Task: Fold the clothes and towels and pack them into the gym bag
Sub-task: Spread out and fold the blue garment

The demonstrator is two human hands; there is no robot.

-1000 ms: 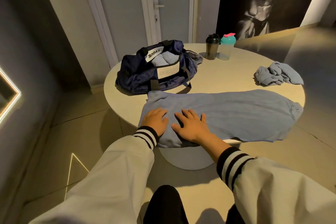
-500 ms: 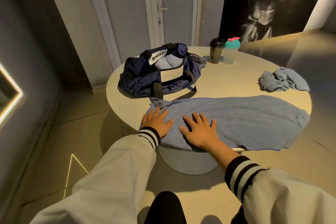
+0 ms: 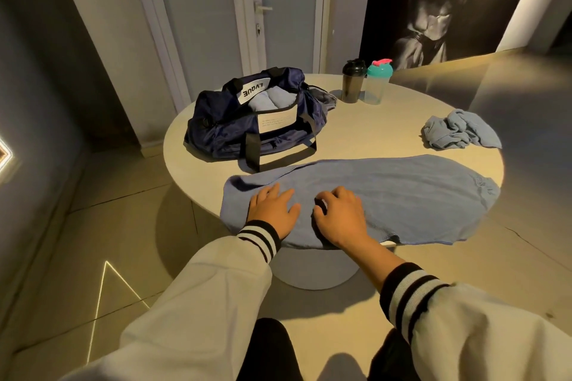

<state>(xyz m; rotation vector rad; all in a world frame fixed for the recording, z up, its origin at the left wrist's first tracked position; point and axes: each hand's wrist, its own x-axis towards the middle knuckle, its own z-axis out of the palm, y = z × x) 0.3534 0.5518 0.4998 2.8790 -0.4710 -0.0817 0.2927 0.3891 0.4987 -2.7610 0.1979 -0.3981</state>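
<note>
**Towel lying flat on table, both hands on its left end**

Head view: towel [image 3: 402, 195] is lying spread lengthwise along the near side of the round table [image 3: 371, 133], with its near hem and right end hanging a little over the rim. It is probably laid out long so it can be folded end over end. Left hand [image 3: 272, 210] is pressing flat on the towel's left end, fingers straight, gripping nothing, likely pinning or smoothing the cloth. Right hand [image 3: 340, 216] is sitting just beside it with fingers bent and tips digging into the towel. Can't tell if it is pinching a fold or only pushing down.

Gym bag [image 3: 235, 130] is sitting unzipped just behind the towel, one handle loop lying right by the towel's far edge. Its mouth is facing up, so folded pieces can go straight in. A light blue folded piece [image 3: 269, 100] is already showing inside. Crumpled cloth [image 3: 458, 133] is waiting at the far right, well apart from the bag and not yet folded. Two bottles [image 3: 365, 83] are standing together at the back.

Hard to see: the strap and label are blocking most of the bag's inside, so the room left isn't showing. Knuckles are hiding the right fingertips. Forearms are covering part of the towel's near edge. Dim light is flattening the cloth texture.
</note>
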